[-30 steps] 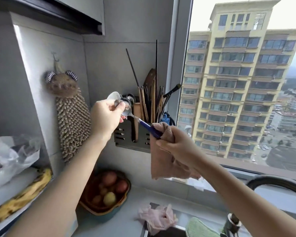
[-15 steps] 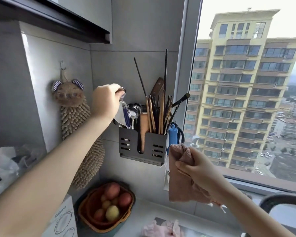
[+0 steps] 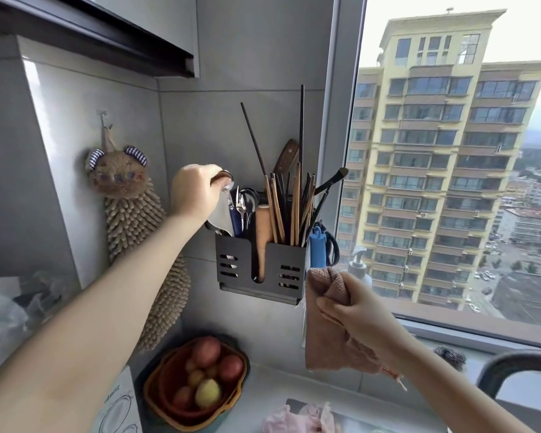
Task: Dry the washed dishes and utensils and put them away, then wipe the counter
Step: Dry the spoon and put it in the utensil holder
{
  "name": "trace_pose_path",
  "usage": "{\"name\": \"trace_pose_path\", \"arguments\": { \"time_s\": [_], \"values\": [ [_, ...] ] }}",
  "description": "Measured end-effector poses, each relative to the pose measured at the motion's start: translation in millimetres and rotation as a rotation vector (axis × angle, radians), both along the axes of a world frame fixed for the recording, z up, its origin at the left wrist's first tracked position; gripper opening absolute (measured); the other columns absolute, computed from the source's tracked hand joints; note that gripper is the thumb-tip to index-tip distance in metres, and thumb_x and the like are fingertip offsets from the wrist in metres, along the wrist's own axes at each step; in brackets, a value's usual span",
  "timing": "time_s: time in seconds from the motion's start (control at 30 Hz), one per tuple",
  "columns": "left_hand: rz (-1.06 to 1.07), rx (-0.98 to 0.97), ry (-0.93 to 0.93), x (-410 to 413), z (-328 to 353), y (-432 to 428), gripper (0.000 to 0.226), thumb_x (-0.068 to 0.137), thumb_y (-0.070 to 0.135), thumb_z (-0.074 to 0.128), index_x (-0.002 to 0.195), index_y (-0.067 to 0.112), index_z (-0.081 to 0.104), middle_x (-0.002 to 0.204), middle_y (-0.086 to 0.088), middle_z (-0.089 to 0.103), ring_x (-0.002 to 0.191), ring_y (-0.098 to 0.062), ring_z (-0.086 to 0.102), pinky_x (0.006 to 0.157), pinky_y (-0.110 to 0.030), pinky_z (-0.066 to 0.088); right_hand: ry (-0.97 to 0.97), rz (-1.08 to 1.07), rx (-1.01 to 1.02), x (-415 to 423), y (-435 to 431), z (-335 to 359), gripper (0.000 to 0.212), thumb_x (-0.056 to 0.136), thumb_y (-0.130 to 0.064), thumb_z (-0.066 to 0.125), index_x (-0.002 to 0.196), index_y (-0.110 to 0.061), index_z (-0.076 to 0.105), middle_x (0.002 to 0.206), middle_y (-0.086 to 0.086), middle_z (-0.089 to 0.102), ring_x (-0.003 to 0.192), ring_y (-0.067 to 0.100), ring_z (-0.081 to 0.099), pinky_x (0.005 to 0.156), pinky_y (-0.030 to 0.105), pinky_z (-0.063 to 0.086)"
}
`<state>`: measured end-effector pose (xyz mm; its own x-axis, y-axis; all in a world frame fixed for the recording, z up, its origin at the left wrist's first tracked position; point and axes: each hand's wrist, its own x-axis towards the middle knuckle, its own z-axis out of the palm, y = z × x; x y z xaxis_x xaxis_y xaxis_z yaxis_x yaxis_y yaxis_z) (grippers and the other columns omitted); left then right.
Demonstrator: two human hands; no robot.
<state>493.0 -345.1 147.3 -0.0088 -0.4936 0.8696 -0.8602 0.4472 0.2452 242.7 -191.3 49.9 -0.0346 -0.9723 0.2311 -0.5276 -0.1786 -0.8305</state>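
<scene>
Pink cloth [image 3: 328, 326] bunched in the right hand [image 3: 353, 307], fist closed on it, just below the holder's right corner. Left hand [image 3: 194, 192] up at the one black wall holder [image 3: 260, 270], fingers pinched on a spoon [image 3: 228, 210] standing in its left compartment. One rolling pin [image 3: 263, 239] in the middle slot, chopsticks [image 3: 291, 210] bunched right. Below, one basket [image 3: 156, 385] of fruit.

Grey tiled wall [image 3: 231, 120], overhead cabinet [image 3: 107, 32], large window [image 3: 450, 151], daylight, possibly overcast, yellow tower outside [image 3: 434, 182]
</scene>
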Motion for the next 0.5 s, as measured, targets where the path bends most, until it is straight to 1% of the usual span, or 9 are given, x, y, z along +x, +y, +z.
{"name": "trace_pose_path", "arguments": {
  "time_s": [0.03, 0.1, 0.17, 0.2, 0.27, 0.33, 0.4, 0.47, 0.5],
  "values": [
    [0.019, 0.046, -0.019, -1, -4, -3, 0.02, 0.077, 0.029, 0.066, 0.084, 0.013, 0.076, 0.072, -0.018, 0.066, 0.074, -0.034, 0.058, 0.063, -0.035, 0.041, 0.002, -0.005, 0.004, 0, -1, 1, 0.021, 0.087, -0.011, 0.064, 0.106, -0.019, 0.06, 0.095, -0.002, 0.066, 0.088, 0.01, 0.061, 0.076, 0.024, 0.048],
    [0.056, 0.077, -0.077, -3, -7, -6, 0.022, 0.077, 0.033, 0.069, 0.088, 0.015, 0.077, 0.076, -0.017, 0.067, 0.08, -0.033, 0.054, 0.069, -0.035, 0.04, -0.002, -0.006, 0.005, 0, -2, 3, 0.022, 0.087, -0.011, 0.064, 0.107, -0.019, 0.06, 0.095, -0.003, 0.065, 0.088, 0.009, 0.06, 0.074, 0.022, 0.047],
    [0.106, 0.091, -0.16, -7, -3, -4, 0.025, 0.077, 0.034, 0.072, 0.092, 0.016, 0.076, 0.089, -0.014, 0.066, 0.092, -0.032, 0.049, 0.077, -0.034, 0.036, 0.0, -0.003, 0.001, 0, -3, 5, 0.023, 0.087, -0.01, 0.064, 0.107, -0.019, 0.06, 0.095, -0.004, 0.065, 0.088, 0.009, 0.059, 0.074, 0.023, 0.046],
    [0.144, 0.126, -0.206, -9, -1, -2, 0.027, 0.077, 0.037, 0.072, 0.095, 0.018, 0.076, 0.096, -0.013, 0.063, 0.098, -0.031, 0.046, 0.081, -0.033, 0.034, -0.001, -0.001, 0.002, 1, -4, 5, 0.023, 0.087, -0.01, 0.064, 0.107, -0.018, 0.06, 0.095, -0.003, 0.065, 0.087, 0.009, 0.059, 0.074, 0.023, 0.047],
    [0.242, 0.221, -0.321, -13, 0, -2, 0.028, 0.077, 0.045, 0.07, 0.098, 0.027, 0.074, 0.105, -0.008, 0.055, 0.107, -0.03, 0.041, 0.09, -0.034, 0.029, -0.008, 0.0, 0.004, 2, -4, 5, 0.023, 0.087, -0.01, 0.064, 0.108, -0.018, 0.06, 0.095, -0.003, 0.065, 0.086, 0.009, 0.059, 0.075, 0.024, 0.047],
    [0.309, 0.318, -0.409, -17, -2, -3, 0.028, 0.078, 0.05, 0.066, 0.101, 0.035, 0.072, 0.111, -0.005, 0.052, 0.111, -0.028, 0.041, 0.094, -0.034, 0.026, -0.022, 0.009, 0.01, 2, -2, 5, 0.024, 0.087, -0.009, 0.064, 0.109, -0.018, 0.06, 0.097, -0.001, 0.065, 0.088, 0.011, 0.059, 0.076, 0.025, 0.047],
    [0.274, 0.411, -0.371, -22, -1, -2, 0.028, 0.08, 0.048, 0.065, 0.104, 0.035, 0.07, 0.115, -0.005, 0.053, 0.113, -0.028, 0.045, 0.093, -0.031, 0.028, -0.04, 0.023, 0.015, 2, 1, 5, 0.023, 0.087, -0.009, 0.063, 0.108, -0.018, 0.06, 0.097, 0.0, 0.065, 0.088, 0.011, 0.059, 0.075, 0.024, 0.047],
    [0.166, 0.506, -0.215, -26, 2, -3, 0.027, 0.082, 0.039, 0.067, 0.106, 0.027, 0.069, 0.116, -0.005, 0.059, 0.11, -0.026, 0.052, 0.081, -0.025, 0.032, -0.047, 0.031, 0.013, 1, 4, 5, 0.02, 0.088, -0.009, 0.063, 0.105, -0.019, 0.06, 0.095, -0.001, 0.064, 0.086, 0.01, 0.059, 0.072, 0.022, 0.047],
    [0.134, 0.519, -0.149, -27, 4, -2, 0.029, 0.081, 0.036, 0.068, 0.107, 0.023, 0.069, 0.115, -0.004, 0.062, 0.109, -0.025, 0.055, 0.075, -0.024, 0.033, -0.044, 0.027, 0.011, 0, 5, 4, 0.019, 0.087, -0.009, 0.063, 0.103, -0.019, 0.06, 0.093, -0.002, 0.064, 0.085, 0.01, 0.059, 0.073, 0.024, 0.048]
  ]
}}
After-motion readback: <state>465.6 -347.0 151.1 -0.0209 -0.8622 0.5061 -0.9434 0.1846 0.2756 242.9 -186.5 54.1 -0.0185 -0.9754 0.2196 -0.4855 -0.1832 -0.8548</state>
